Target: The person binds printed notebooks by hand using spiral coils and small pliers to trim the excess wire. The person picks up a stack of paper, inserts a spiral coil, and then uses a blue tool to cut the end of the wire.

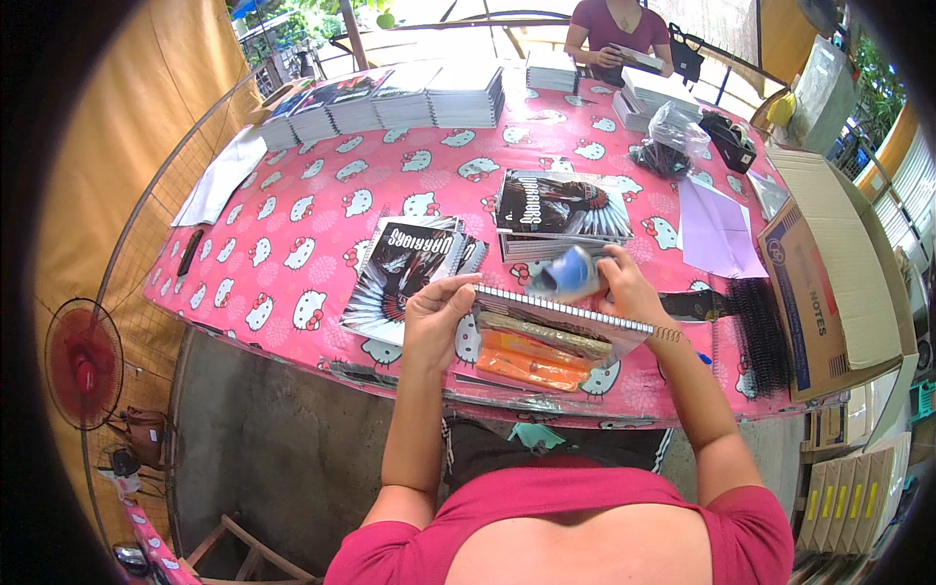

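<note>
My left hand (441, 310) pinches the left end of a spiral notebook (565, 310), held on edge above the near side of the table. A wire coil (665, 333) runs along its upper edge and sticks out past the right end. My right hand (629, 285) is curled behind that edge, closed on a blue-and-grey object (567, 275) too blurred to name. Just below the notebook lie an orange plastic packet (526, 363) and a gold-coloured strip (546, 333). Beyond my hands are dark-covered notebooks (400, 263) and a second stack (561, 210).
Tall notebook stacks (463, 102) line the far edge of the pink-covered table (322, 210). At the right are black coils (759, 336), a cardboard box (809, 292), purple paper (717, 229) and a plastic bag (678, 136). Another person (622, 39) sits opposite. A fan (83, 366) stands left.
</note>
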A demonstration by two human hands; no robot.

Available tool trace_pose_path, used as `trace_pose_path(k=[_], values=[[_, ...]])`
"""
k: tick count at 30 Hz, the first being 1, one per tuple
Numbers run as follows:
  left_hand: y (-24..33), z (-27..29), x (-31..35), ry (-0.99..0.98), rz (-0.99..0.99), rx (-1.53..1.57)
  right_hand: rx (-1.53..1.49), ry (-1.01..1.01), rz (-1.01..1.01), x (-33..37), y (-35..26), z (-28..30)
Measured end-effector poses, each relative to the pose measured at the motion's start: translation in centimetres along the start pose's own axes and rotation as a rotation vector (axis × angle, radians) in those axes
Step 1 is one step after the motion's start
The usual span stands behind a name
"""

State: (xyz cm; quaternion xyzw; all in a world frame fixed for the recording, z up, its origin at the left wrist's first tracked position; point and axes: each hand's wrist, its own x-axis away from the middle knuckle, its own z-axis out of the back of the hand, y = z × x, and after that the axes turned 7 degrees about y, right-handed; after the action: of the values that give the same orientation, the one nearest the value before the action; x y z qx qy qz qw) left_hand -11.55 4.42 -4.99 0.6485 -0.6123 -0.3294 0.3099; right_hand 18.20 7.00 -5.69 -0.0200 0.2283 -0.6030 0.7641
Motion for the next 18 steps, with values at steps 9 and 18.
trace_pose_path(k=[9, 18], values=[[7.2, -6.6, 1.6, -0.063, -0.97, -0.507, 0.118, -0.03, -0.275, 14.4, 4.7, 3.3], [1.2, -7.1, 8.2, -0.356, -0.868, -0.931, -0.436, 0.156, -0.097, 13.4, -3.4, 7.4]])
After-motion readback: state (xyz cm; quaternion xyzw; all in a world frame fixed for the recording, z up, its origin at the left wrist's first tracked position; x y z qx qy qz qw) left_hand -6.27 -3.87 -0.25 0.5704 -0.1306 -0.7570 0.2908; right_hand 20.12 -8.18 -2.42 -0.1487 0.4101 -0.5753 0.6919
